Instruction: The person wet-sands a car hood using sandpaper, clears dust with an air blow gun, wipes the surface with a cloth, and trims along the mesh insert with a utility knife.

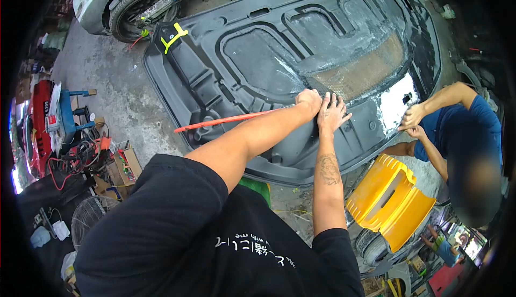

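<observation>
A large black car hood (pixel 252 60) lies with its ribbed underside facing up in front of me. My left hand (pixel 309 101) is closed in a fist at the edge of a mesh panel (pixel 365 71) set in the hood. A long, thin red strip (pixel 220 120) runs from that fist, partly hidden behind my left forearm, out over the hood's near left side. Next to it my right hand (pixel 332 114) rests on the hood with fingers spread. Whitish residue marks the surface around the mesh.
At the right, a co-worker's hands (pixel 413 117) are at a white patch (pixel 395 106) on the hood. A yellow car part (pixel 389 200) stands below them. A yellow bracket-shaped piece (pixel 173 37) lies on the hood's far left corner. Tools and a fan (pixel 88 216) crowd the left.
</observation>
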The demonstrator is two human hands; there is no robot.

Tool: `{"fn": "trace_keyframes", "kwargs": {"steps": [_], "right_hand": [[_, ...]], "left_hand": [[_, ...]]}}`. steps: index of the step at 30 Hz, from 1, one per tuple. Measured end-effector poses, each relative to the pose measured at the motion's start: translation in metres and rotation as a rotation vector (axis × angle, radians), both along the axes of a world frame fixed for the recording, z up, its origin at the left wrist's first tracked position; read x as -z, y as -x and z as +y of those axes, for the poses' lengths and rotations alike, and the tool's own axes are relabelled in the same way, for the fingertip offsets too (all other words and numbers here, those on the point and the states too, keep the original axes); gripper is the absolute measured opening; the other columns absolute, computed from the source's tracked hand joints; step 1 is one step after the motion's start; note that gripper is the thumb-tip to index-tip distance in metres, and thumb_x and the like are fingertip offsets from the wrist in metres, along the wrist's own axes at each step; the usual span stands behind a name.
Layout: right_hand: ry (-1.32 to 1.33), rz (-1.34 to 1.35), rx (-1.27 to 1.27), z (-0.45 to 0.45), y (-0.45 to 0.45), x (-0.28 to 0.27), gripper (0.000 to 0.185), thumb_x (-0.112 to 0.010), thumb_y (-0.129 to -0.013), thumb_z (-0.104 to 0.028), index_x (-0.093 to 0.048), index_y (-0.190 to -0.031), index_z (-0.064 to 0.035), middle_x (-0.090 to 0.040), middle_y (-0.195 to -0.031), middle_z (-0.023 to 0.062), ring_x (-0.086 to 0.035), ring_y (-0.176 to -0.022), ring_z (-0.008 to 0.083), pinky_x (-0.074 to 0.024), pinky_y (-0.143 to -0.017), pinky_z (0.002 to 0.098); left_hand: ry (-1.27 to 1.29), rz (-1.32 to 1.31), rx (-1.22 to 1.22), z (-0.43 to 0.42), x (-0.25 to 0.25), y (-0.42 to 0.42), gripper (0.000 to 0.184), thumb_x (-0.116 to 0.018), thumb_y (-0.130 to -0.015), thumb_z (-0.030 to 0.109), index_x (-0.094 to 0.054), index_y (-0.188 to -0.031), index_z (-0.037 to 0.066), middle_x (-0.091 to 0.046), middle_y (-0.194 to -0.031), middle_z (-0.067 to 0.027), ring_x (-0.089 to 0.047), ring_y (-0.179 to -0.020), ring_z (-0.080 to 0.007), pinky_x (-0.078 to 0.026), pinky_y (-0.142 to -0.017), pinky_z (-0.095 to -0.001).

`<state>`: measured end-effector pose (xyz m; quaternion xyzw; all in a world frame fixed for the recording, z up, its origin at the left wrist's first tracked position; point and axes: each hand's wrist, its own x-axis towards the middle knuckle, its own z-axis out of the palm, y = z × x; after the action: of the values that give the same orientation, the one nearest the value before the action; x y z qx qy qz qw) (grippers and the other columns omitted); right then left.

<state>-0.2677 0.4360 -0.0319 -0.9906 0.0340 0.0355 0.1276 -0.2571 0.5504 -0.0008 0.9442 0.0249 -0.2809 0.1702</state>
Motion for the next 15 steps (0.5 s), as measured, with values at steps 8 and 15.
{"fn": "trace_keyframes", "kwargs": {"steps": [8, 15], "right_hand": [[0.004, -0.013, -0.015, 0.002, 0.002, -0.007, 0.065, -0.032, -0.102, -0.060, -0.058, -0.140, -0.0136, -0.045, -0.151, 0.0111, -0.037, -0.141, 0.0320, -0.0084, -0.118, 0.0642], [-0.008, 0.037, -0.001, 0.003, 0.001, -0.007, 0.067, -0.031, -0.102, -0.061, -0.053, -0.144, -0.0138, -0.044, -0.152, 0.0113, -0.034, -0.143, 0.0315, -0.0064, -0.119, 0.0634]], "left_hand": [[-0.150, -0.032, 0.065, 0.047, 0.011, -0.004, 0.031, -0.054, -0.097, 0.020, -0.061, -0.115, -0.005, -0.070, -0.110, -0.0190, -0.072, -0.100, -0.0321, -0.061, -0.076, -0.0414], [-0.090, -0.077, -0.325, 0.100, 0.022, -0.013, 0.031, -0.056, -0.095, 0.017, -0.059, -0.121, 0.000, -0.070, -0.111, -0.0176, -0.072, -0.101, -0.0312, -0.062, -0.065, -0.0428]]}}
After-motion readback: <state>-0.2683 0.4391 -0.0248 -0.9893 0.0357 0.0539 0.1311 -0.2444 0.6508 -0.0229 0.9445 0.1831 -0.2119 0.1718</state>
